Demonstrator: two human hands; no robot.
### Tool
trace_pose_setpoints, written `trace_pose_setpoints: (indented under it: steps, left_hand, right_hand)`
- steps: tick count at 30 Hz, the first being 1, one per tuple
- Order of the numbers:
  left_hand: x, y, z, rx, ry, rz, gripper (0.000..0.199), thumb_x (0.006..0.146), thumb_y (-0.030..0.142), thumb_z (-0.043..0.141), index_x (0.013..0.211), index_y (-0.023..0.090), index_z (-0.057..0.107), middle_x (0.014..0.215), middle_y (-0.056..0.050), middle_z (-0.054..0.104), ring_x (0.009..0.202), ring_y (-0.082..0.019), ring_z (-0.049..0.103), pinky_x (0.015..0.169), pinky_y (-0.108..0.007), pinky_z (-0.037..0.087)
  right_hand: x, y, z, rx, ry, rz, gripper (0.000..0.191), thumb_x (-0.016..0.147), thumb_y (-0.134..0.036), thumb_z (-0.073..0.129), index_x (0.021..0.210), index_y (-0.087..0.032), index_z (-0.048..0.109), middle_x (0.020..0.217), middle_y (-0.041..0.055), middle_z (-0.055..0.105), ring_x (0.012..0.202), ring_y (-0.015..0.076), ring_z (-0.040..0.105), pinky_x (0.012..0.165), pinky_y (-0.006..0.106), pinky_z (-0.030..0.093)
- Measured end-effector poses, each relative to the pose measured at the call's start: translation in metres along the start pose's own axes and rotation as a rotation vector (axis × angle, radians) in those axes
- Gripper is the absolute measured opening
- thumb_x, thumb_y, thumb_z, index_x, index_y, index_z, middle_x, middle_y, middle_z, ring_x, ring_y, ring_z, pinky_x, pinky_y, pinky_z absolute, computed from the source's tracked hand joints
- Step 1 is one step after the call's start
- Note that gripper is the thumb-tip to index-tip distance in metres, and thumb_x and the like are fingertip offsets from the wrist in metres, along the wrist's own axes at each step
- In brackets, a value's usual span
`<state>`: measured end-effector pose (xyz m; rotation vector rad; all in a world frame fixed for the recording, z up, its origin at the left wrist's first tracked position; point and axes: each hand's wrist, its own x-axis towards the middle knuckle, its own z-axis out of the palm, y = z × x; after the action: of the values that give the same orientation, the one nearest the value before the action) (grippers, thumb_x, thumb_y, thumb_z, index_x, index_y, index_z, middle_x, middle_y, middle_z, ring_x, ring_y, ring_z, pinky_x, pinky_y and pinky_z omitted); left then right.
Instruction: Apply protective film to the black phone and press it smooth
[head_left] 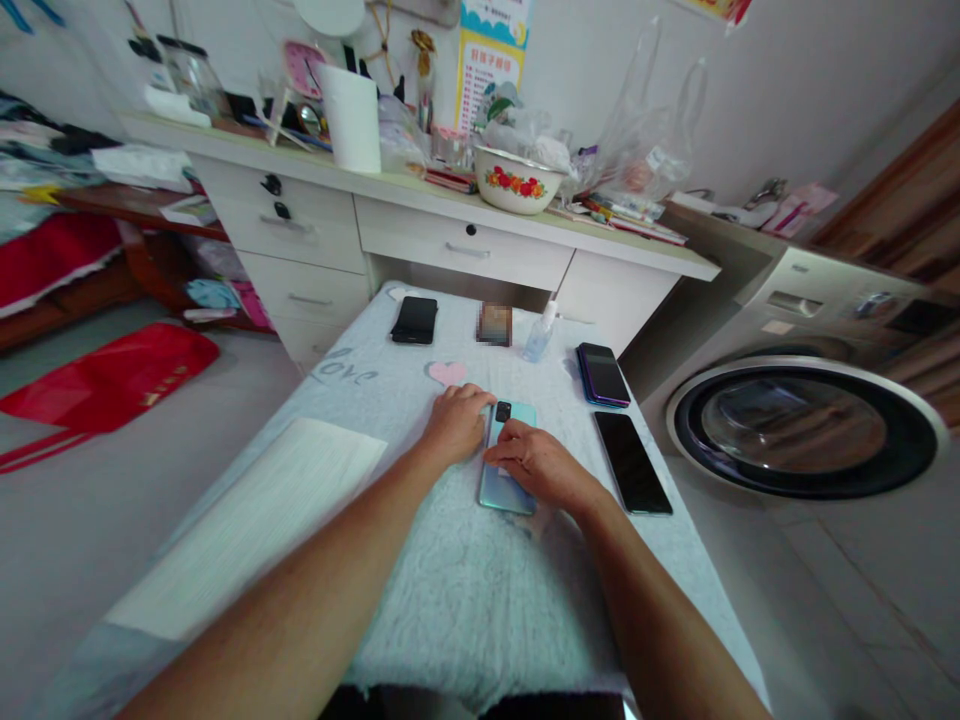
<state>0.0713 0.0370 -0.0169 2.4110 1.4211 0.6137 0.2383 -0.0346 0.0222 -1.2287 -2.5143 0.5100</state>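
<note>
A light blue-green phone (513, 493) lies back side up on the cloth-covered table, its dark camera block at the upper left. My left hand (457, 424) touches the phone's upper left edge, fingers closed together; anything between them is too small to make out. Over the middle of the phone, my right hand (531, 458) has its fingers bunched, with a small pale patch under them. What the right fingers hold, if anything, is hidden.
Around lie a black phone (634, 463), stacked phones (603, 375), another dark phone (415, 320), a blurred square item (495, 325), a clear spray bottle (539, 335) and a white sheet (255, 525). Behind stands a cluttered desk (465, 253); a washing machine (795, 400) is at the right.
</note>
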Motion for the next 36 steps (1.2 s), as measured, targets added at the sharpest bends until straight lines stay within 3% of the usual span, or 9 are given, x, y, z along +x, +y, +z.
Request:
trace_pose_setpoints:
  steps: [9, 19, 36]
  left_hand:
    - [0.0, 0.001, -0.002, -0.003, -0.011, -0.005, 0.04, 0.081, 0.013, 0.051, 0.116, 0.024, 0.064, 0.119, -0.004, 0.062, 0.108, -0.023, 0.052, 0.096, -0.037, 0.04]
    - [0.0, 0.001, -0.002, -0.005, -0.013, -0.003, 0.039, 0.081, 0.014, 0.05, 0.117, 0.025, 0.064, 0.119, -0.004, 0.062, 0.109, -0.023, 0.052, 0.097, -0.037, 0.04]
    - [0.0, 0.003, -0.003, 0.022, -0.016, -0.02, 0.037, 0.082, 0.014, 0.051, 0.115, 0.025, 0.065, 0.118, -0.004, 0.062, 0.107, -0.025, 0.052, 0.095, -0.038, 0.041]
  right_hand:
    - [0.007, -0.001, 0.005, -0.137, 0.099, 0.195, 0.026, 0.093, -0.017, 0.049, 0.099, -0.025, 0.073, 0.099, 0.0046, 0.058, 0.08, 0.0142, 0.056, 0.072, 0.023, 0.042]
    - [0.0, -0.005, 0.0, -0.041, -0.01, 0.004, 0.025, 0.092, -0.014, 0.052, 0.094, -0.023, 0.074, 0.089, 0.0026, 0.058, 0.079, 0.0125, 0.056, 0.072, 0.022, 0.042]
    - [-0.007, -0.021, -0.005, 0.028, -0.176, -0.078, 0.03, 0.087, -0.005, 0.052, 0.089, -0.024, 0.075, 0.084, 0.0008, 0.058, 0.075, 0.0115, 0.055, 0.067, 0.021, 0.04]
